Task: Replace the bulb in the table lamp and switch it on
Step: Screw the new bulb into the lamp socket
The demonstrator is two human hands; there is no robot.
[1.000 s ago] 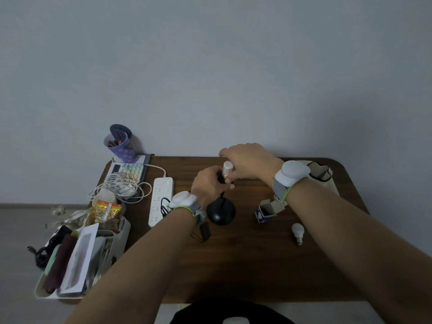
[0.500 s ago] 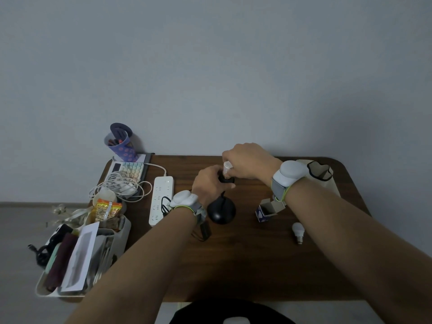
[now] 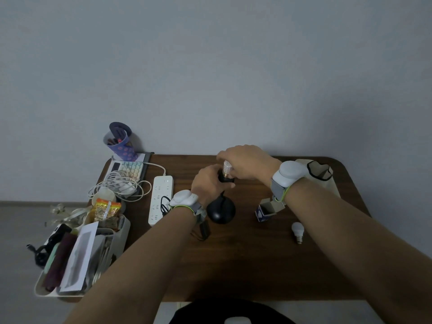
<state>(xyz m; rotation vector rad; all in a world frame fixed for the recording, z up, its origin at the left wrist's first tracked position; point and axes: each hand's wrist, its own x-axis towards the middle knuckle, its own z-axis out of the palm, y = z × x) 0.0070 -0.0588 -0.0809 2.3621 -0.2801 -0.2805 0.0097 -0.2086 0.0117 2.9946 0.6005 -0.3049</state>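
Observation:
A small black table lamp stands mid-table on a round base [image 3: 221, 212]. My left hand [image 3: 208, 182] grips its black socket from the left. My right hand [image 3: 245, 163] is closed over the top of a clear bulb [image 3: 226, 169] whose metal thread sits at the socket mouth. How deep the thread sits is hidden by my fingers. A white bulb [image 3: 297, 231] lies loose on the wooden table [image 3: 257, 265] at the right. An open bulb box [image 3: 266, 210] stands just left of it.
A white power strip [image 3: 161, 198] with a black plug lies left of the lamp. Further left are coiled white cables [image 3: 117, 185], a keypad, a pen cup [image 3: 120, 142] and a cluttered white tray [image 3: 81, 251]. A cloth bag [image 3: 320, 174] lies at the back right.
My right hand has shifted slightly over the clear bulb, and the bulb sits a little lower against the socket than a second ago. My left hand keeps its hold.

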